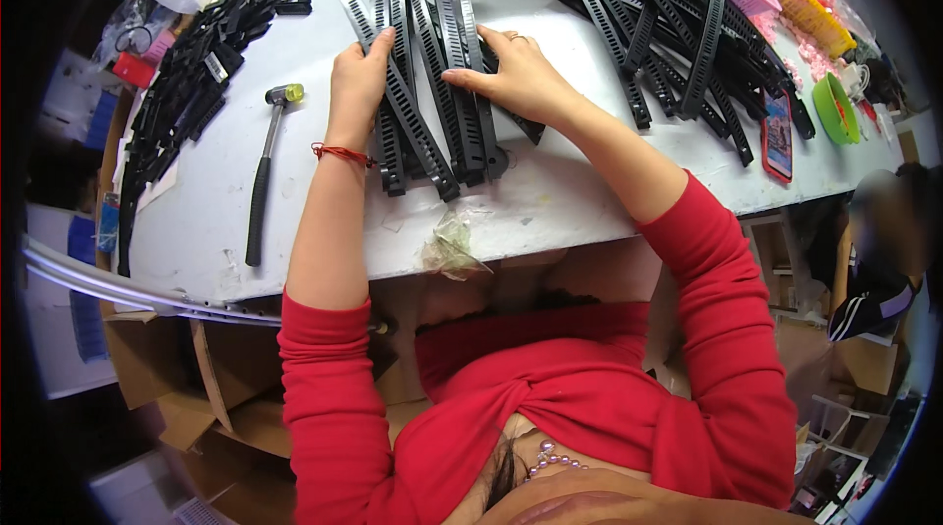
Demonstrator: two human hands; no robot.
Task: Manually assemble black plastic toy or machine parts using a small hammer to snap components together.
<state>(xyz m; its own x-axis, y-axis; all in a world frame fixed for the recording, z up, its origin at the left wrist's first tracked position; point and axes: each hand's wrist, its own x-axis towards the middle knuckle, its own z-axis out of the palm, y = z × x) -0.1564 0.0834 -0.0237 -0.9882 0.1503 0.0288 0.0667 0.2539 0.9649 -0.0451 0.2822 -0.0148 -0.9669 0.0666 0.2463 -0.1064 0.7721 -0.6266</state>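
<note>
A bunch of long black slotted strips [450, 63] lies on the white table in front of me, the strips roughly side by side and some crossing. My left hand [356, 83] is closed at the bunch's left side, its thumb over the leftmost strip and its other fingers mostly hidden. My right hand [521, 78] grips the bunch's right side, thumb across the strips and fingers at the outer edge. A mallet [262, 171] with a yellow-tipped head and black handle rests left of my left forearm.
A long pile of black parts [201, 83] runs along the table's left side. More slotted strips [648, 34] are heaped at the far right, beside a red-edged phone [777, 137], a green bowl [835, 110] and a yellow basket [807, 4]. Crumpled plastic [454, 246] lies at the near edge.
</note>
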